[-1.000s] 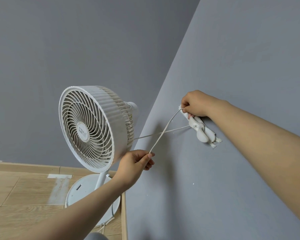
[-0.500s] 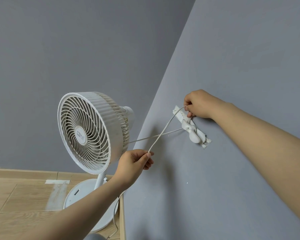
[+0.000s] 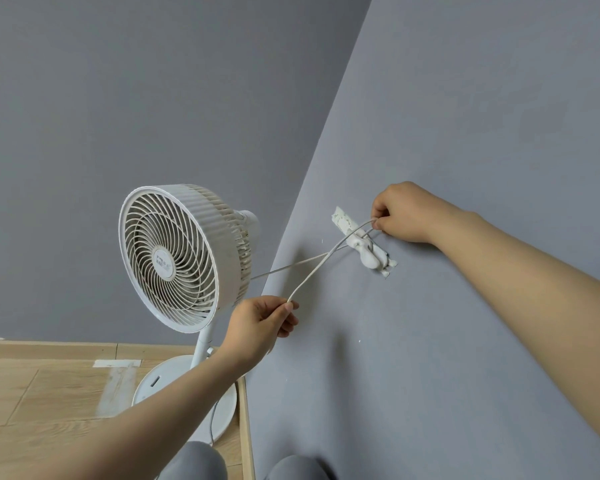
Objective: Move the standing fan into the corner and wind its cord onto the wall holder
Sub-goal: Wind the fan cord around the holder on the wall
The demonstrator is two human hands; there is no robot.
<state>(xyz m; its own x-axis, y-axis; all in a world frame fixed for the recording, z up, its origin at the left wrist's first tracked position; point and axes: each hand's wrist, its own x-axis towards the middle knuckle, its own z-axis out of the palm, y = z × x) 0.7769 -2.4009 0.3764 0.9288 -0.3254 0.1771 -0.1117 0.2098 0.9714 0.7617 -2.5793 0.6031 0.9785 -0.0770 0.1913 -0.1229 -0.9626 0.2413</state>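
Observation:
The white standing fan (image 3: 174, 254) stands in the room's corner on its round base (image 3: 167, 379). A white wall holder (image 3: 364, 249) is fixed to the right grey wall. The thin white cord (image 3: 321, 268) runs from behind the fan head up to the holder, loops there, and comes back down to my left hand (image 3: 262, 323), which pinches it between thumb and fingers. My right hand (image 3: 400, 213) pinches the loop of cord at the holder's upper end. The cord's two runs cross in the air between fan and wall.
Two grey walls meet in the corner behind the fan. The wooden floor (image 3: 39, 396) with a pale baseboard lies to the left, with a strip of white tape (image 3: 116, 363) on it. My knees (image 3: 194, 462) show at the bottom edge.
My right hand has slid along the holder, uncovering its upper end, still pinching the cord loop. The left hand keeps its pinch on the cord. The view shifted slightly.

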